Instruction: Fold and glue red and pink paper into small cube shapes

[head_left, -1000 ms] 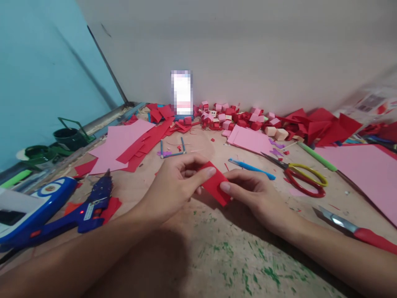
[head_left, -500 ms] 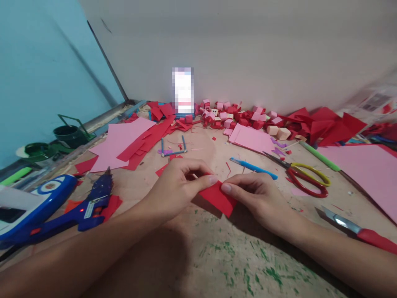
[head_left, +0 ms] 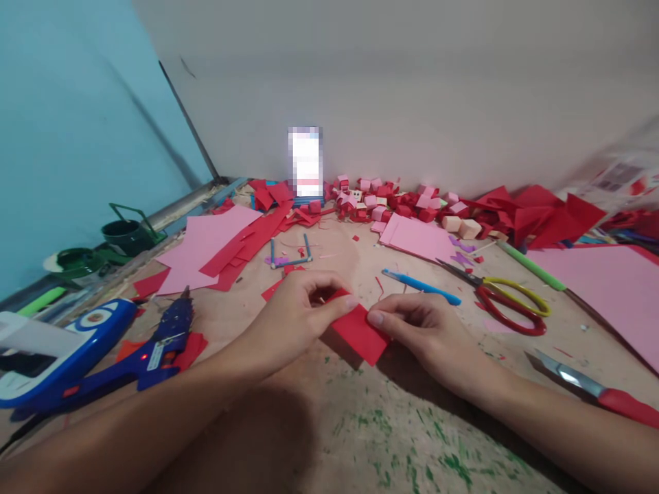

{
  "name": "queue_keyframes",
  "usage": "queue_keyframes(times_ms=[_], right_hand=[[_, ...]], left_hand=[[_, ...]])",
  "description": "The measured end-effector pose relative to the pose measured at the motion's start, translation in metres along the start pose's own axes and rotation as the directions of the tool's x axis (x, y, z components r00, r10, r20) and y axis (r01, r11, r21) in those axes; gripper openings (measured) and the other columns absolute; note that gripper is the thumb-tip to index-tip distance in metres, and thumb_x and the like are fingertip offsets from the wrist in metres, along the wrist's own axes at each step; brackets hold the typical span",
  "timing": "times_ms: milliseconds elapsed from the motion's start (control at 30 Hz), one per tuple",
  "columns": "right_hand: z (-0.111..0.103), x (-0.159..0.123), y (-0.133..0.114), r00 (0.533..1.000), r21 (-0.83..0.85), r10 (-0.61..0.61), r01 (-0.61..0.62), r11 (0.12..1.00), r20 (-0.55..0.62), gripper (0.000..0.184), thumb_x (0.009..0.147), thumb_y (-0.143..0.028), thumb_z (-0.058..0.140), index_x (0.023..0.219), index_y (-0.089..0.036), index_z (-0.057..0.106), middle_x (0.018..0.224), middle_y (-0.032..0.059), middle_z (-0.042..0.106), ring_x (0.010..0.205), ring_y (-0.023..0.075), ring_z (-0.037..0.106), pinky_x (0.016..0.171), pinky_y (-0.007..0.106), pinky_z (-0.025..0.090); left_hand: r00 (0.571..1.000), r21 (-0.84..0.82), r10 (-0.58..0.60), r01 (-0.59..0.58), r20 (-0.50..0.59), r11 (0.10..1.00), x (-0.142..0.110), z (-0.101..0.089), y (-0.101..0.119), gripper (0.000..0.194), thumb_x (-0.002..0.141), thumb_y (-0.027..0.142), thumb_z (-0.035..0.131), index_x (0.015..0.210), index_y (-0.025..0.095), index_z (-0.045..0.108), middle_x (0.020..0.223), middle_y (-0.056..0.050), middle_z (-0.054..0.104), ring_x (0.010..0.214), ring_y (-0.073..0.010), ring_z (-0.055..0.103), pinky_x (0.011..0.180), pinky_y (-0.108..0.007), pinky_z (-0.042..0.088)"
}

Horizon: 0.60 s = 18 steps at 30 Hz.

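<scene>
A small piece of red paper (head_left: 359, 335) is held between my two hands just above the table. My left hand (head_left: 309, 319) pinches its upper left edge, thumb on top. The upper right edge sits between the thumb and fingers of my right hand (head_left: 427, 329). Fingertips behind the paper are hidden. Beyond the right hand lies a blue pen-like tool (head_left: 425, 287). Another red paper piece (head_left: 272, 291) shows partly behind my left hand.
On the left are a blue glue gun (head_left: 159, 343) and a blue-and-white tape dispenser (head_left: 97, 336). To the right lie scissors (head_left: 507, 302), a red-handled knife (head_left: 587, 384) and pink sheets (head_left: 607, 281). A lit phone (head_left: 307, 161) stands behind, beside a heap of small paper-covered cubes (head_left: 378, 199).
The red paper has swung lower and turned in my fingers, and both hands have shifted slightly down. Both keep hold of it. The whole view has tilted a little.
</scene>
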State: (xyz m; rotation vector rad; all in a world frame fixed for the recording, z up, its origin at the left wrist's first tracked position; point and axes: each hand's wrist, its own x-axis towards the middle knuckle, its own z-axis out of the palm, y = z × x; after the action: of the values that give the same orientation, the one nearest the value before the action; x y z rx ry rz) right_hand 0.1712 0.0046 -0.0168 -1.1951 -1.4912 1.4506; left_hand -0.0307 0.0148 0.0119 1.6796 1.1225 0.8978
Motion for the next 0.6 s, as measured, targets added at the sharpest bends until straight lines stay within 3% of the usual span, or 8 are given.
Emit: queue_keyframes(times_ms=[200, 300, 400, 500, 600], right_hand=[[0.003, -0.001, -0.004, 1.0, 0.125, -0.017, 0.02, 0.992, -0.026, 0.033, 0.08, -0.048, 0.084, 0.069, -0.018, 0.077, 0.06, 0.0022, 0.068, 0.054, 0.0134, 0.058, 0.052, 0.026, 0.045], [0.004, -0.002, -0.002, 0.999, 0.258, -0.008, 0.02, 0.966, -0.046, 0.031, 0.078, -0.046, 0.088, 0.069, -0.018, 0.077, 0.059, 0.0012, 0.067, 0.052, 0.0128, 0.058, 0.051, 0.025, 0.046], [0.003, -0.001, 0.003, 0.997, 0.44, 0.023, 0.012, 0.898, -0.074, 0.029, 0.077, -0.042, 0.09, 0.072, -0.018, 0.075, 0.06, -0.0002, 0.067, 0.052, 0.0115, 0.059, 0.052, 0.023, 0.048], [0.002, 0.0, 0.007, 0.995, 0.497, 0.057, -0.008, 0.868, -0.083, 0.028, 0.078, -0.04, 0.09, 0.073, -0.019, 0.073, 0.056, -0.0014, 0.065, 0.044, 0.0103, 0.056, 0.044, 0.021, 0.044], [0.002, 0.0, 0.007, 0.995, 0.499, 0.045, 0.006, 0.866, -0.091, 0.032, 0.079, -0.044, 0.089, 0.072, -0.018, 0.071, 0.054, -0.0016, 0.063, 0.043, 0.0103, 0.055, 0.043, 0.021, 0.044]], left_hand=[[0.996, -0.139, -0.04, 0.029, -0.076, 0.99, -0.002, -0.002, 0.001, 0.019, 0.089, 0.03, 0.066, 0.075, 0.018, 0.067, 0.073, 0.0, 0.064, 0.07, -0.0166, 0.061, 0.066, -0.029, 0.051], [0.998, -0.01, -0.013, 0.012, -0.067, 1.0, -0.002, -0.003, 0.003, 0.018, 0.092, 0.029, 0.062, 0.079, 0.018, 0.066, 0.077, -0.001, 0.066, 0.072, -0.0175, 0.062, 0.067, -0.03, 0.051], [0.988, 0.28, 0.151, -0.137, -0.029, 0.95, -0.002, -0.005, 0.002, 0.016, 0.094, 0.025, 0.062, 0.105, 0.018, 0.071, 0.105, -0.007, 0.075, 0.096, -0.0226, 0.069, 0.085, -0.036, 0.055], [0.914, 0.497, 0.383, -0.396, 0.133, 0.772, -0.002, -0.007, -0.002, 0.038, 0.092, 0.024, 0.07, 0.129, 0.017, 0.066, 0.139, -0.013, 0.068, 0.131, -0.0303, 0.06, 0.113, -0.047, 0.044], [0.856, 0.542, 0.448, -0.512, 0.257, 0.667, -0.002, -0.007, -0.005, 0.036, 0.093, 0.026, 0.072, 0.128, 0.015, 0.068, 0.131, -0.013, 0.073, 0.129, -0.0313, 0.061, 0.115, -0.049, 0.041]])
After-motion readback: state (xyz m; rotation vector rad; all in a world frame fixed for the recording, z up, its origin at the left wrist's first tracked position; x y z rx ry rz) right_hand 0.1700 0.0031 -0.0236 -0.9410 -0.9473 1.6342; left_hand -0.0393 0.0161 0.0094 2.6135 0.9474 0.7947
